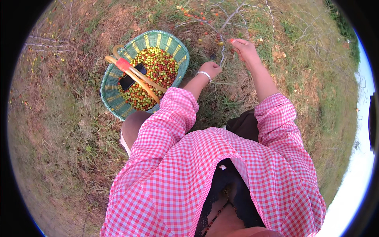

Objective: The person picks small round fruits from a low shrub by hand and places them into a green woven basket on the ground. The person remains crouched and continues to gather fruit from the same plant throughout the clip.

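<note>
My left hand [212, 70], with a white bracelet at its wrist, is closed around the lower end of a thin grey branch [222, 53]. My right hand [246, 51] is raised just right of that branch, thumb and forefinger drawn together. A small orange-red spot shows at its fingertips; whether it is a fruit or a nail is unclear. Beside the branch hang a yellowish fruit [220, 43] and a dark red one [218, 35]. Left of my hands stands a green and yellow woven basket [107, 89] holding many small green, yellow and red jujube-like fruits [161, 63].
The basket's tan handles [139, 81], bound with red tape, lean across it. A dark phone-like object [128, 82] lies on the fruits. More bare branches with red fruits [204, 18] spread ahead, and others [49, 44] lie far left. Dry grass covers the ground.
</note>
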Available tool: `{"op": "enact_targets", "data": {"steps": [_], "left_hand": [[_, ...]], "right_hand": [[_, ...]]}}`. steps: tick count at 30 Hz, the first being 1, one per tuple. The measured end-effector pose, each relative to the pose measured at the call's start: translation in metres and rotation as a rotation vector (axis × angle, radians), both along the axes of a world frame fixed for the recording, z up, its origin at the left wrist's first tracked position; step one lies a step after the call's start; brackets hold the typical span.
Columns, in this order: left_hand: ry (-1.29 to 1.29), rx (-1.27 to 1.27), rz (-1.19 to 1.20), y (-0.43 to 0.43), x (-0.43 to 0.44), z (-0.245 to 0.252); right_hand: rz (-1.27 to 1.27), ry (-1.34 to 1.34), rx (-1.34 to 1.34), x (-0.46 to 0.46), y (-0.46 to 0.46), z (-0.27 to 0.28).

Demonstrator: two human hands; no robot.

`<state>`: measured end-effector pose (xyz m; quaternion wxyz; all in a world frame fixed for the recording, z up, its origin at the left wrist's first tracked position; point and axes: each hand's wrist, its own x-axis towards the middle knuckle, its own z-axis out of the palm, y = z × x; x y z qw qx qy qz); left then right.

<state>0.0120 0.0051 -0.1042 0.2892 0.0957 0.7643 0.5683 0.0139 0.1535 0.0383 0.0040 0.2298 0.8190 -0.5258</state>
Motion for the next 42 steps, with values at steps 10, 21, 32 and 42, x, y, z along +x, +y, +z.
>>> {"op": "enact_targets", "data": {"steps": [10, 21, 32, 42], "left_hand": [[-0.016, 0.026, 0.009, 0.004, 0.001, -0.002], [0.010, 0.013, 0.012, 0.006, 0.002, 0.000], [0.017, 0.023, 0.018, 0.009, 0.003, -0.006], [-0.049, 0.035, 0.011, 0.011, 0.008, -0.004]], "right_hand": [[0.165, -0.106, 0.531, -0.003, -0.009, 0.003], [0.179, -0.131, 0.538, -0.021, -0.016, -0.006], [0.164, -0.198, 0.508, 0.003, 0.027, 0.004], [0.636, 0.051, -0.189, -0.038, -0.082, 0.090]]}}
